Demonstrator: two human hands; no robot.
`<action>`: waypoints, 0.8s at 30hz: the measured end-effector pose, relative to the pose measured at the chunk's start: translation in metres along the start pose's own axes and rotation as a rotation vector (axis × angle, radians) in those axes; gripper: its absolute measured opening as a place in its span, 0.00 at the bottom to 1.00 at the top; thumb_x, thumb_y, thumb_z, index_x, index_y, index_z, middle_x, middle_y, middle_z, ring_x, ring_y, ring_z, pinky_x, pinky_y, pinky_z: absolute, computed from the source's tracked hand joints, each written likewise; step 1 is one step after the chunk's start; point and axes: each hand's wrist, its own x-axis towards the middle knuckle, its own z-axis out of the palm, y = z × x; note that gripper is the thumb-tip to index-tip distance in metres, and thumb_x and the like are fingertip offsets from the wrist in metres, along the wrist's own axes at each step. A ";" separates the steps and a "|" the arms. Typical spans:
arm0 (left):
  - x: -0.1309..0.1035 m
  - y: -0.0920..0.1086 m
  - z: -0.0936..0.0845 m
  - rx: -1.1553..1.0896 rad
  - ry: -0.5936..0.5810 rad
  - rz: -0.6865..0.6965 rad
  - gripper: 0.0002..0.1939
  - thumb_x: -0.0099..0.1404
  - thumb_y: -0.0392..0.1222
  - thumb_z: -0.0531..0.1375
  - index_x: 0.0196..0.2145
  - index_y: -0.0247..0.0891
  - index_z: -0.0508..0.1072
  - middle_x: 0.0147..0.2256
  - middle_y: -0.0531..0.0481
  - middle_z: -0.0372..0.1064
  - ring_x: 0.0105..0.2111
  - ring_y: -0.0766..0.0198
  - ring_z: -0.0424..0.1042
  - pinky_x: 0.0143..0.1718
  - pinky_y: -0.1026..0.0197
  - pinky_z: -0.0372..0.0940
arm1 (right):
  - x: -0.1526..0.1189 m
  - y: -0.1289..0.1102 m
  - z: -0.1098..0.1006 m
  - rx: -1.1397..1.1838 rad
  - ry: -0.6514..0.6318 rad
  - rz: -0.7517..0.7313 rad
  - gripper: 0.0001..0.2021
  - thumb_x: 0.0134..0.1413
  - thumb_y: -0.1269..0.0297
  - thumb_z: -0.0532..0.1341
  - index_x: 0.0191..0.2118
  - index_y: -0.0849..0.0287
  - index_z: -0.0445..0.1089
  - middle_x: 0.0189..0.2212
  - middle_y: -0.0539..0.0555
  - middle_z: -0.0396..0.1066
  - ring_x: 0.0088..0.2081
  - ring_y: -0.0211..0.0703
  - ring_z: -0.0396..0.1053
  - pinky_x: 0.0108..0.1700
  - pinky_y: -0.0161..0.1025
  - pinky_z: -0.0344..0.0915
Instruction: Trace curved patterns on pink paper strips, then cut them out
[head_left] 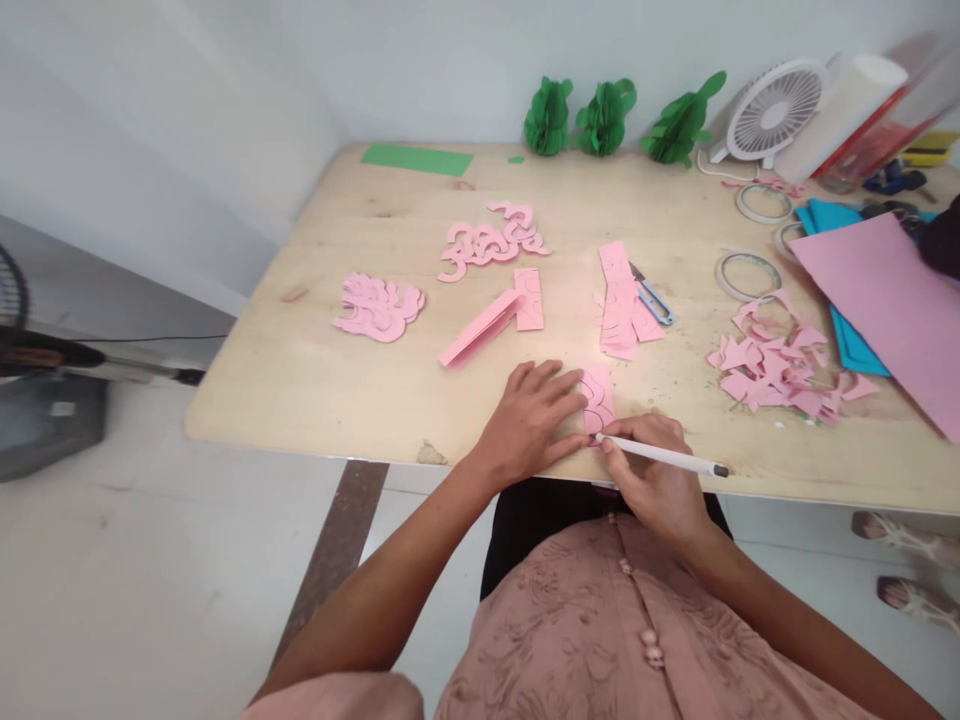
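A small pink paper piece (598, 398) with curved drawn lines lies near the table's front edge. My left hand (531, 420) rests flat with spread fingers, its fingertips at the paper's left edge. In my right hand (654, 470) is a white pen (667, 455), its tip at the lower part of the paper. Beyond my hands lie a folded pink strip (481, 330), a marked pink rectangle (529, 299) and overlapping pink strips (618, 305). Small blue-handled snips (655, 302) lie beside those strips.
Pink curved cutouts (381, 306) lie left, more cutouts (491, 240) farther back. Pink scraps (780, 365), tape rings (748, 275) and pink sheets (885, 300) over blue ones are right. Green paper shapes (604, 118) and a white fan (776, 112) stand at the back.
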 end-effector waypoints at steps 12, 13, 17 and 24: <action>0.000 0.000 0.000 0.004 0.000 0.008 0.17 0.66 0.55 0.56 0.45 0.41 0.71 0.59 0.48 0.62 0.60 0.49 0.55 0.60 0.45 0.48 | 0.001 -0.003 -0.002 0.127 0.003 0.122 0.05 0.56 0.64 0.58 0.32 0.55 0.70 0.31 0.51 0.75 0.37 0.47 0.70 0.46 0.48 0.59; 0.000 0.000 0.001 0.003 0.003 0.009 0.17 0.66 0.55 0.56 0.45 0.41 0.71 0.59 0.48 0.62 0.59 0.49 0.55 0.60 0.45 0.49 | 0.001 -0.001 -0.003 0.149 0.015 0.143 0.05 0.55 0.63 0.58 0.33 0.55 0.70 0.31 0.52 0.75 0.37 0.47 0.70 0.46 0.48 0.60; 0.000 -0.001 0.001 0.002 0.002 0.014 0.18 0.66 0.55 0.56 0.45 0.41 0.71 0.59 0.48 0.62 0.59 0.49 0.56 0.59 0.45 0.49 | 0.000 0.003 -0.006 0.173 0.039 0.189 0.06 0.55 0.62 0.58 0.33 0.55 0.70 0.32 0.52 0.75 0.38 0.48 0.71 0.46 0.48 0.61; 0.001 -0.001 0.000 -0.008 -0.006 0.006 0.18 0.66 0.56 0.56 0.45 0.42 0.71 0.59 0.47 0.62 0.59 0.49 0.56 0.60 0.45 0.49 | 0.001 0.003 -0.006 0.119 0.014 0.145 0.06 0.55 0.62 0.57 0.32 0.55 0.71 0.32 0.52 0.76 0.38 0.48 0.71 0.46 0.49 0.61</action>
